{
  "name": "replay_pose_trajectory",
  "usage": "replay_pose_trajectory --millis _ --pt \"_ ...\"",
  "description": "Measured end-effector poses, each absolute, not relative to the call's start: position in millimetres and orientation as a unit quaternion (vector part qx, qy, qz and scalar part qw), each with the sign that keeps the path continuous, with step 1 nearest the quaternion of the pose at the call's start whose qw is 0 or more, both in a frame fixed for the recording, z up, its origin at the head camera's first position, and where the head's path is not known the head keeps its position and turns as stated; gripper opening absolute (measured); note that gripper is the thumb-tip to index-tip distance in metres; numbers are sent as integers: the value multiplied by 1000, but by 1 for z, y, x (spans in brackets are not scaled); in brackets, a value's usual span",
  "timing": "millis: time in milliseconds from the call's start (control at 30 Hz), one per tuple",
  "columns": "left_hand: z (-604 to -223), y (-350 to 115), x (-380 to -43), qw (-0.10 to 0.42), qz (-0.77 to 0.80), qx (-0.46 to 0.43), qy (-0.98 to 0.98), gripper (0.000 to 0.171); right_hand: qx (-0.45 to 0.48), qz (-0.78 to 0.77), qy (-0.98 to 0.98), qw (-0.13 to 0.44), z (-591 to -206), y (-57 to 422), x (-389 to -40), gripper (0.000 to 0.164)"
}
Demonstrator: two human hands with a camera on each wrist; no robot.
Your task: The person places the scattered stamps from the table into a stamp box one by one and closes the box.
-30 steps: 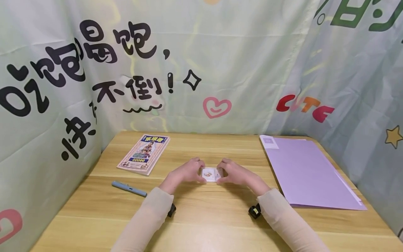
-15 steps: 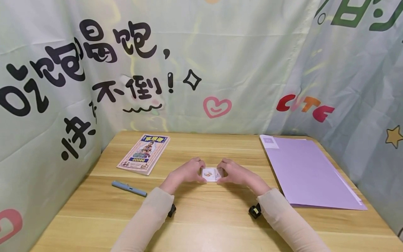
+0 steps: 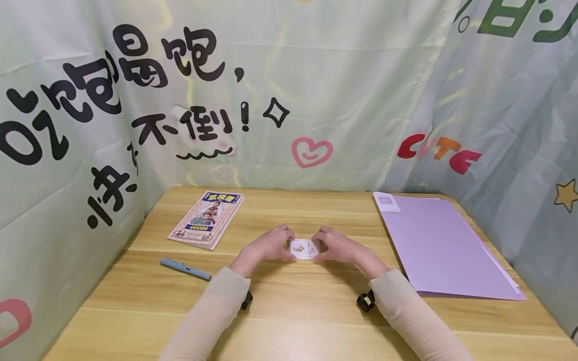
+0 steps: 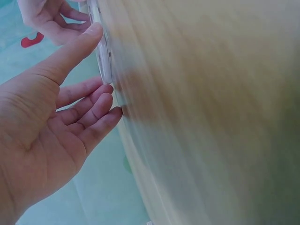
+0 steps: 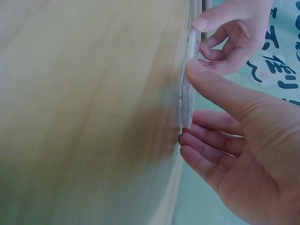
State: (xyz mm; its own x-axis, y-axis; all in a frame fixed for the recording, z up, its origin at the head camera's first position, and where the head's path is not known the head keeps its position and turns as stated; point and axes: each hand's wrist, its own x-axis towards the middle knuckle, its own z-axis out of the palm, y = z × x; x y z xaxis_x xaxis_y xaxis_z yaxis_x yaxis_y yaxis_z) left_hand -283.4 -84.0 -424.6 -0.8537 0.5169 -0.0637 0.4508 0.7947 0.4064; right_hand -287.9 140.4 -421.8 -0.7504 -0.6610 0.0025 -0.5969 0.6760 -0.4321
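Note:
A small flat clear plastic case (image 3: 299, 249) with little coloured pictures on white lies low at the middle of the table. My left hand (image 3: 272, 244) grips its left end, thumb on the near edge and fingers at the far edge. From the other side, my right hand (image 3: 337, 246) holds the right end the same way. In the left wrist view the case (image 4: 105, 63) shows edge-on close over the wood, the left thumb (image 4: 86, 40) against it. The right wrist view shows the right thumb (image 5: 199, 72) pressing the near side, with the other fingers curled behind.
A pink illustrated booklet (image 3: 206, 220) lies at the back left of the wooden table (image 3: 298, 321). Nearer, a blue-grey pen (image 3: 185, 269) lies beside my left forearm. A large purple folder (image 3: 447, 245) covers the right side. Printed fabric (image 3: 352, 100) hangs around the table.

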Motion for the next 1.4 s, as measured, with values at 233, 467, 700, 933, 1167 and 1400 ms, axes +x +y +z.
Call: replay_pose_trajectory --millis 233,467,700,933,1167,1400 --pt "-422 -81 -282 80 179 255 947 52 -348 -215 909 78 -423 138 -292 48" --pt "-421 -79 -283 87 170 246 950 53 -347 -218 908 84 -421 137 -292 46" --pt "-421 -78 -286 96 165 248 950 52 -349 -211 909 83 -422 137 -292 42" --pt "-420 -77 -287 87 161 253 950 54 -351 -201 911 78 -418 135 -292 39" --pt "-420 -76 -287 78 149 258 952 54 -356 -188 913 67 -417 135 -291 39" --pt "-424 -77 -286 78 165 254 950 52 -348 -188 915 76 -418 134 -290 40"
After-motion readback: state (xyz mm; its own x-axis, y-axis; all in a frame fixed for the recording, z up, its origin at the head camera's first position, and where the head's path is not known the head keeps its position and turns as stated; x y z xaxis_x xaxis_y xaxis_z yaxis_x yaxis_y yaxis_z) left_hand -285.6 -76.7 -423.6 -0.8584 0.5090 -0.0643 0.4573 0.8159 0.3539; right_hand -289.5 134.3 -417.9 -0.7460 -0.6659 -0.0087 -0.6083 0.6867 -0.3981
